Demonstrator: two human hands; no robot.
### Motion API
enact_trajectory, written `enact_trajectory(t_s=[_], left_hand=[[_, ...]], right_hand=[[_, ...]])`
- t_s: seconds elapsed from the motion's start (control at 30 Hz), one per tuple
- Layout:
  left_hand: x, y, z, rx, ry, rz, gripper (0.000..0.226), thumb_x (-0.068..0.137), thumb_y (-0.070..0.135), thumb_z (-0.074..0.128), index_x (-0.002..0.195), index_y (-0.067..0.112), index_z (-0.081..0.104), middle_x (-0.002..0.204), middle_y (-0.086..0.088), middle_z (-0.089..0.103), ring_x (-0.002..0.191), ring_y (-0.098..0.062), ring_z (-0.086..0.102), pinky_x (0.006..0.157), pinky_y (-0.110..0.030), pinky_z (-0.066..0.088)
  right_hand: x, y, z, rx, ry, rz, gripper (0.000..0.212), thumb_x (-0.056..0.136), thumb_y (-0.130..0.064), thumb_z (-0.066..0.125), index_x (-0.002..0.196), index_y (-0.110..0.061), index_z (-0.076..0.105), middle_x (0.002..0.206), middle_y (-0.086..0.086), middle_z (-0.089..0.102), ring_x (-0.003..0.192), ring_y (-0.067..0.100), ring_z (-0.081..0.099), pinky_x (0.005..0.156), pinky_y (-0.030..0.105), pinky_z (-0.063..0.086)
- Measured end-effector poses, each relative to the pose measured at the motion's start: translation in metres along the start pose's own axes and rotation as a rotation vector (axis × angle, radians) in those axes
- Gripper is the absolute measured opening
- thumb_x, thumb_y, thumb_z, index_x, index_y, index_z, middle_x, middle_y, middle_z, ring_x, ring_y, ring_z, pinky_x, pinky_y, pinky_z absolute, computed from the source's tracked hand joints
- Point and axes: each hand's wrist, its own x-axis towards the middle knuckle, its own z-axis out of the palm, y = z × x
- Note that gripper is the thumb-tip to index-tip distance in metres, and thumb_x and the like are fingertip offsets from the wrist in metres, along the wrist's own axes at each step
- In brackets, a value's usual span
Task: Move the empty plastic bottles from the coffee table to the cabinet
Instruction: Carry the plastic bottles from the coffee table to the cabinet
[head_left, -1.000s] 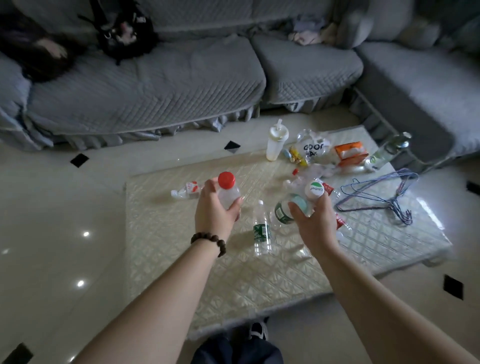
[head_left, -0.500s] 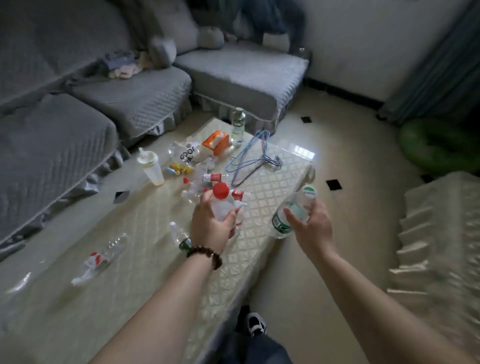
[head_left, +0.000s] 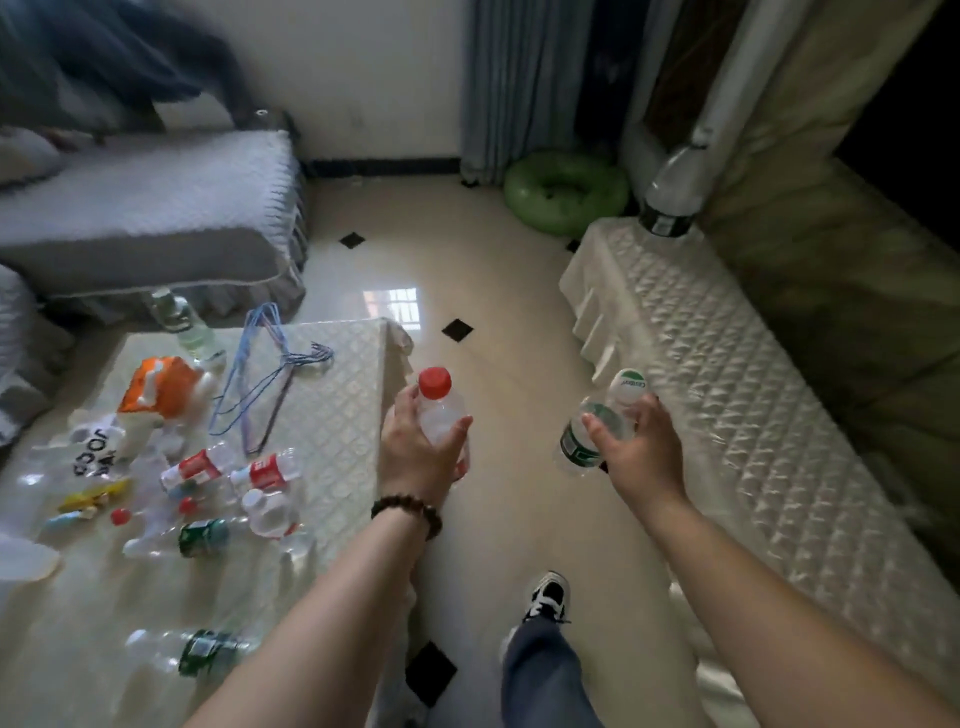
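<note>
Red-capped bottle (head_left: 441, 410): clear plastic, upright, held over the floor just right of the table edge.
Left hand (head_left: 415, 449): fingers and thumb curled round the red-capped bottle; bead bracelet (head_left: 407, 510) on the wrist.
Green-label bottle (head_left: 597, 431): clear, white cap with green print, tilted, over the floor between table and cabinet.
Right hand (head_left: 636, 449): fingers wrapped round the green-label bottle from below.
Table (head_left: 348, 395): left, quilted cream cover; several clear bottles (head_left: 218, 483) lie in a loose heap, red and green labels, blurred.
Other table items: orange box (head_left: 161, 387), wire hangers (head_left: 270, 358), upright bottle (head_left: 182, 322) at far end.
Cabinet (head_left: 727, 374): right, same quilted cover; one large bottle (head_left: 672, 192) stands at its far end.
Floor (head_left: 493, 291): glossy cream tile, black diamonds; green ring cushion (head_left: 566, 192) far off.
Sofa (head_left: 156, 208): grey, far left.
</note>
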Motion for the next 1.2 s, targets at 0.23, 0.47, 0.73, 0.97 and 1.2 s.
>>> enact_trajectory(t_s=[0.23, 0.47, 0.73, 0.97, 1.2], left_hand=[[0.052, 0.050, 0.094, 0.007, -0.175, 0.105, 0.060, 0.078, 0.033, 0.074, 0.129, 0.015, 0.047, 0.117, -0.006, 0.058, 0.108, -0.022, 0.055, 0.093, -0.032, 0.042], [0.138, 0.119, 0.211, 0.012, -0.307, 0.143, 0.060, 0.077, 0.034, 0.074, 0.128, 0.018, 0.045, 0.120, -0.004, 0.057, 0.111, -0.021, 0.054, 0.094, -0.034, 0.044], [0.217, 0.193, 0.325, -0.004, -0.397, 0.208, 0.061, 0.076, 0.033, 0.075, 0.128, 0.021, 0.045, 0.119, 0.000, 0.056, 0.107, -0.017, 0.053, 0.088, -0.029, 0.041], [0.285, 0.228, 0.399, 0.040, -0.472, 0.253, 0.061, 0.076, 0.040, 0.072, 0.128, 0.023, 0.044, 0.120, 0.002, 0.056, 0.107, -0.017, 0.054, 0.089, -0.035, 0.047], [0.371, 0.255, 0.482, 0.043, -0.583, 0.295, 0.059, 0.077, 0.041, 0.072, 0.127, 0.023, 0.045, 0.119, 0.000, 0.058, 0.107, -0.019, 0.056, 0.091, -0.040, 0.048]], right_hand=[[0.073, 0.047, -0.041, 0.031, 0.172, 0.123, 0.040, 0.079, -0.031, 0.074, 0.108, -0.012, 0.054, 0.103, 0.003, 0.056, 0.096, 0.020, 0.054, 0.080, 0.024, 0.037], [0.190, 0.081, -0.067, 0.084, 0.236, 0.221, 0.040, 0.081, -0.028, 0.072, 0.114, -0.015, 0.053, 0.108, -0.001, 0.053, 0.097, 0.012, 0.049, 0.082, 0.020, 0.036], [0.313, 0.111, -0.088, 0.126, 0.294, 0.273, 0.040, 0.080, -0.029, 0.073, 0.113, -0.018, 0.054, 0.112, -0.003, 0.055, 0.101, 0.011, 0.053, 0.086, 0.020, 0.038], [0.387, 0.131, -0.095, 0.099, 0.361, 0.335, 0.044, 0.080, -0.029, 0.073, 0.117, -0.014, 0.054, 0.111, -0.003, 0.054, 0.101, 0.009, 0.049, 0.087, 0.022, 0.037], [0.469, 0.166, -0.082, 0.074, 0.466, 0.462, 0.044, 0.079, -0.034, 0.073, 0.114, -0.016, 0.053, 0.117, 0.005, 0.059, 0.105, 0.017, 0.055, 0.086, 0.029, 0.042]])
